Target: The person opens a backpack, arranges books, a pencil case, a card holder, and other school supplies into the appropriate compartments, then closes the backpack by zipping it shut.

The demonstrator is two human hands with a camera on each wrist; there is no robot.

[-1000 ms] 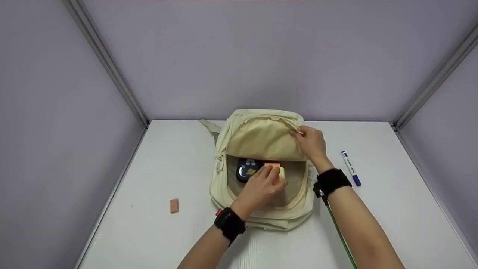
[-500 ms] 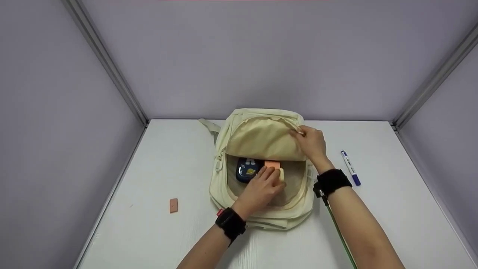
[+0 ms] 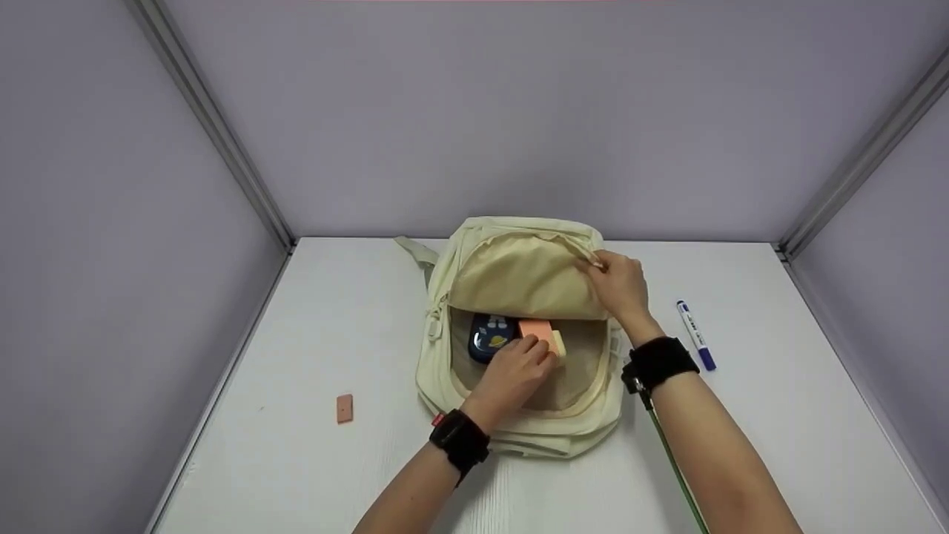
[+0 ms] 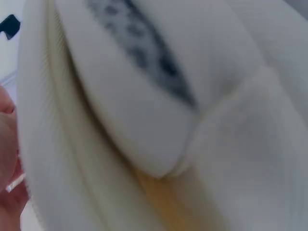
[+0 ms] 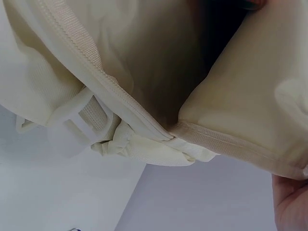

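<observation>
We find an orange-and-yellow block (image 3: 543, 335) inside the open main compartment of a cream backpack (image 3: 445, 371), lying just beside a dark blue printed case (image 3: 489, 335) on its left. The left hand (image 3: 513, 374) is reached into the compartment, its grip closed round the near end of the block, fingers curled over it. The right hand (image 3: 621, 288) is at the far right of the opening, its grip pinching the edge of the backpack's flap (image 3: 523, 278) and holding it raised and folded back. We note the right wrist view shows the flap's stitched hem (image 5: 231, 144) with a fingertip at the lower corner of the view.

The backpack sits mid-surface toward the far edge of the white surface (image 3: 778, 415). A blue-capped marker (image 3: 696, 334) lies near the right edge, apart from the right wrist. A small brownish eraser (image 3: 345, 408) lies toward the left edge, well apart from the backpack.
</observation>
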